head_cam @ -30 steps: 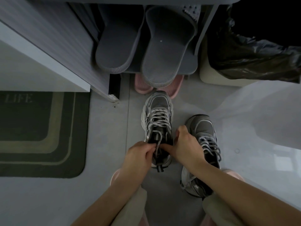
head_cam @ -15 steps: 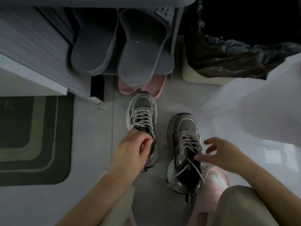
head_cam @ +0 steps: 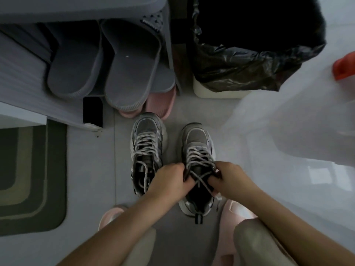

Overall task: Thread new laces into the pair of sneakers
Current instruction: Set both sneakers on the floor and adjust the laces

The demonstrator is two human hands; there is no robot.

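Two grey sneakers with pale laces stand side by side on the floor, toes pointing away from me. The left sneaker has its lace ends hanging loose into its opening. Both hands are at the collar of the right sneaker. My left hand grips the left side of its lace, and my right hand grips the right side. The two lace ends cross over the shoe's opening between my hands.
A grey shoe rack holds grey slippers just beyond the sneakers, with pink slippers under it. A bin with a black bag stands back right. A green mat lies at left. A white sheet covers the floor at right.
Both hands left the left sneaker and moved to the right one. My right hand, open half a second ago, now grips the right sneaker's lace, and my left hand has joined it.
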